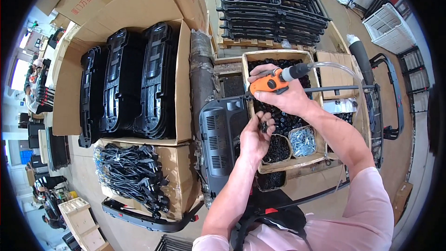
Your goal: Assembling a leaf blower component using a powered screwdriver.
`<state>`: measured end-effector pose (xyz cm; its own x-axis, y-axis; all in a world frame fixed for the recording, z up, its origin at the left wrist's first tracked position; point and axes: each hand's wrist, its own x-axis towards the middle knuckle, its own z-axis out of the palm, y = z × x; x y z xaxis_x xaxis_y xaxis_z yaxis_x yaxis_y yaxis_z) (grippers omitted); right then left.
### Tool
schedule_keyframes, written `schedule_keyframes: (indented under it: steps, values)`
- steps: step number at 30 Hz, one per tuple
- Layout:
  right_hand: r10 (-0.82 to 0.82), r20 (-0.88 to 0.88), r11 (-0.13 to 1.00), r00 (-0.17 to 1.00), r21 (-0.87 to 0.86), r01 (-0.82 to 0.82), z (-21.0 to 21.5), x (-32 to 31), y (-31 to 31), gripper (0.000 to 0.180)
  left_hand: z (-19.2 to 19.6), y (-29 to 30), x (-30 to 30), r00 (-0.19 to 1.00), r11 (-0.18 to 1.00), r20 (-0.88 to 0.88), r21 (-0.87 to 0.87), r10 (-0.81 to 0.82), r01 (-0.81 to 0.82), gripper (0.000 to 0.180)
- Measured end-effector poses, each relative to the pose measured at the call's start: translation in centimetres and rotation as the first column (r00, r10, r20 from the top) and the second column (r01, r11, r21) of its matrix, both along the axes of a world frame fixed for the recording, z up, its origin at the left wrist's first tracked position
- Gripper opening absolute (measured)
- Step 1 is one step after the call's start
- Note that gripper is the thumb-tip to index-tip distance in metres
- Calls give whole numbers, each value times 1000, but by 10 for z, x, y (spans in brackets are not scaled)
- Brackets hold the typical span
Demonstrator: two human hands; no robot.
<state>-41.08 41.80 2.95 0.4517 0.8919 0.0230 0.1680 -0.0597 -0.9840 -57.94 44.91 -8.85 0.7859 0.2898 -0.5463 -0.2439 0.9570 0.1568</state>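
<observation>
The right hand (pixel 283 96) grips an orange power screwdriver (pixel 274 81) over the box of black parts (pixel 278 65). The left hand (pixel 255 135) pinches a small black part (pixel 265 125) beside the grey cover (pixel 218 144). It looks not yet fastened.

1. One view only, head-worn, looking steeply down over the parts box (pixel 278 56).
2. Close range: forearms enter from the lower edge just below that box.
3. Fisheye bends edges far from it.
</observation>
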Motion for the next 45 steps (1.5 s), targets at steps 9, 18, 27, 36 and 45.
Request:
schedule_keyframes:
  steps: [9, 18, 27, 36, 45]
  values:
    - [56, 77, 997, 995, -58, -52, -24, -5, 10, 46, -29, -7, -27, 998, 995, -55, 95, -28, 33, 29]
    - [173, 293, 966, 940, -236, -105, -22, -6, 20, 37, -17, 3, -23, 987, 997, -159, 81, 30, -17, 25]
    - [211, 294, 961, 932, -238, -142, -20, -4, 25, 37, -14, 23, -18, 981, 995, -176, 72, 84, -72, 26]
    - [235, 303, 960, 924, -222, -171, -25, -5, 28, 37, -23, 28, -10, 972, 992, -197, 22, 125, -123, 23]
    - [38, 88, 998, 995, -47, -34, -8, -20, 31, 44, -27, 36, 2, 954, 968, -182, -33, 238, -248, 25]
